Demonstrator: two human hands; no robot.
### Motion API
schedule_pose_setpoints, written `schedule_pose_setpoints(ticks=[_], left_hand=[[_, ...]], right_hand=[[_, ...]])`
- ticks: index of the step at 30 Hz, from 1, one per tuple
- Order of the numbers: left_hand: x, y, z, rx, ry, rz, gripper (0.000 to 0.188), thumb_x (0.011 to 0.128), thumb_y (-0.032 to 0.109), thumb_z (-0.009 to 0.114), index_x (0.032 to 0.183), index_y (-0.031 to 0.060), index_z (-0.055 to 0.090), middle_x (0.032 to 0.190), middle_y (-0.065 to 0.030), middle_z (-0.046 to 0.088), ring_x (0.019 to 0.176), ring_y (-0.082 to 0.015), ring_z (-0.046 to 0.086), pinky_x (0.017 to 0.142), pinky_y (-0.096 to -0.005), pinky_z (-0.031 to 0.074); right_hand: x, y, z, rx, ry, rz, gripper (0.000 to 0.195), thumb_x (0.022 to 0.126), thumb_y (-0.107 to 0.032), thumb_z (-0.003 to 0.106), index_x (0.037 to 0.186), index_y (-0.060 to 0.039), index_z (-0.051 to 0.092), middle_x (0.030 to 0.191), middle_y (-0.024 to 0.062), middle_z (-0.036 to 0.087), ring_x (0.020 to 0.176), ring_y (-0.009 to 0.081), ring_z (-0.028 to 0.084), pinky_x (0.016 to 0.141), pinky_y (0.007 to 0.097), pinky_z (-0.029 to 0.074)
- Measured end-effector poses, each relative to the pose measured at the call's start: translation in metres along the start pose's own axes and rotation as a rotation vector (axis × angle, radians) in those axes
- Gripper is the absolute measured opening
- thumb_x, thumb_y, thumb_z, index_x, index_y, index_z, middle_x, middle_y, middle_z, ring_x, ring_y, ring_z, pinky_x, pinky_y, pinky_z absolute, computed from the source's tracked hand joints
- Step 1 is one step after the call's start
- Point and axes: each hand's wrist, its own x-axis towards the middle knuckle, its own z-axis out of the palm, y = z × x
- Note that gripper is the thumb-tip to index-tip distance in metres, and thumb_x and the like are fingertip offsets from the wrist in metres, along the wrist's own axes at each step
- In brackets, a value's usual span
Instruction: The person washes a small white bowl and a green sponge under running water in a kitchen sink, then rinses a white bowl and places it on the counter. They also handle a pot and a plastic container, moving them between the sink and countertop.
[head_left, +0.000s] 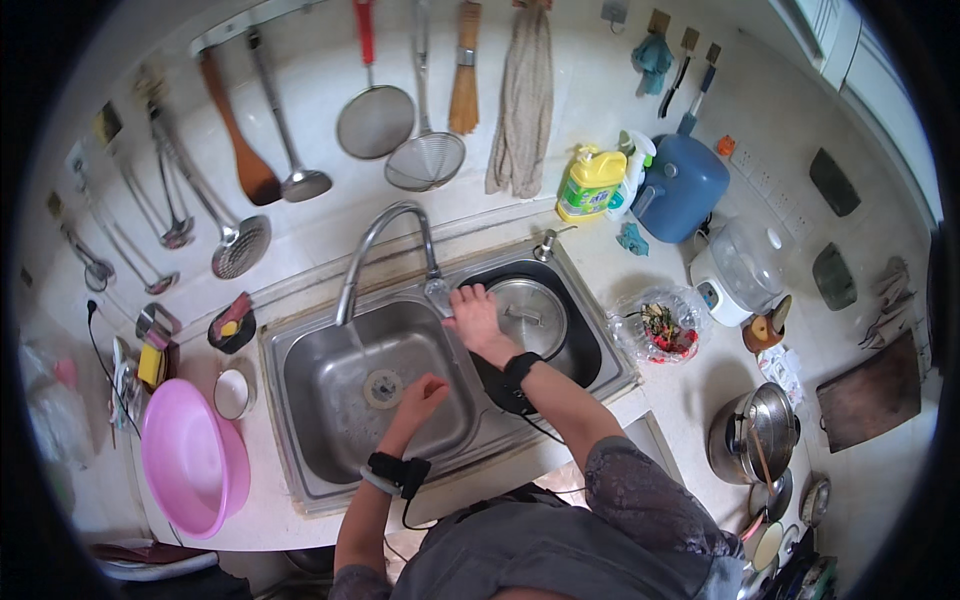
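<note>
My right hand (476, 319) reaches over the divider of the double-bowl steel sink (454, 319), right beside the base of the chrome gooseneck faucet (435, 291). Its fingers point away from me, and whatever lies under the palm is hidden. Over the left basin (322, 420) hangs my left hand (424, 394), fingers curled together with nothing visible in them. A thin stream of water (358, 341) seems to run from the spout. In the right basin, a steel lid (536, 322) with a handle sits partly behind my right hand and wrist.
A pink plastic basin (184, 457) and a white cup (234, 394) stand left of the sink. To the right are a plastic-lined bowl of scraps (667, 330), a steamer (735, 270) and a steel pot (739, 442). Yellow detergent (592, 184) stands behind; utensils hang above.
</note>
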Motion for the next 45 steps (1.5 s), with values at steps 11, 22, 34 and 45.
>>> schedule_pose_setpoints(ticks=[11, 22, 34, 45], left_hand=[[0.027, -0.034, 0.050, -0.097, 0.215, -0.147, 0.025, 0.087, 0.011, 0.061, 0.110, 0.0013, 0.055, 0.098, -0.0080, 0.063, 0.088, -0.0148, 0.061, 0.074, -0.0260, 0.049], [0.175, -0.097, 0.092, 0.407, 0.331, -0.453, 0.069, 0.086, 0.037, 0.061, 0.131, -0.0067, 0.032, 0.116, -0.0235, 0.055, 0.090, -0.0344, 0.062, 0.061, -0.0400, 0.056], [0.135, -0.056, 0.067, 0.403, 0.323, -0.123, 0.034, 0.084, 0.017, 0.059, 0.110, -0.0016, 0.047, 0.094, -0.0142, 0.056, 0.068, -0.0254, 0.060, 0.037, -0.0367, 0.053], [0.057, 0.164, 0.141, -0.048, 0.087, -0.153, 0.017, 0.087, 0.009, 0.054, 0.102, 0.0043, 0.045, 0.076, -0.0030, 0.053, 0.045, -0.0083, 0.046, 0.029, -0.0206, 0.035]], right_hand=[[-0.036, 0.108, -0.017, 0.129, -0.032, 0.165, 0.058, 0.068, -0.017, 0.072, 0.118, -0.0030, 0.048, 0.109, 0.0153, 0.046, 0.104, 0.0329, 0.044, 0.081, 0.0439, 0.044], [-0.100, 0.195, 0.040, 0.241, -0.035, 0.719, 0.033, 0.083, -0.010, 0.055, 0.106, 0.0063, 0.037, 0.090, 0.0284, 0.057, 0.072, 0.0412, 0.062, 0.062, 0.0462, 0.052], [-0.127, 0.194, 0.012, 0.608, -0.213, 0.843, 0.044, 0.072, -0.009, 0.060, 0.108, 0.0115, 0.044, 0.076, 0.0270, 0.059, 0.069, 0.0436, 0.059, 0.060, 0.0497, 0.049], [-0.207, 0.151, -0.187, 0.578, 0.281, 1.024, 0.040, 0.072, -0.015, 0.062, 0.105, 0.0015, 0.048, 0.083, 0.0269, 0.061, 0.083, 0.0441, 0.060, 0.075, 0.0468, 0.047]])
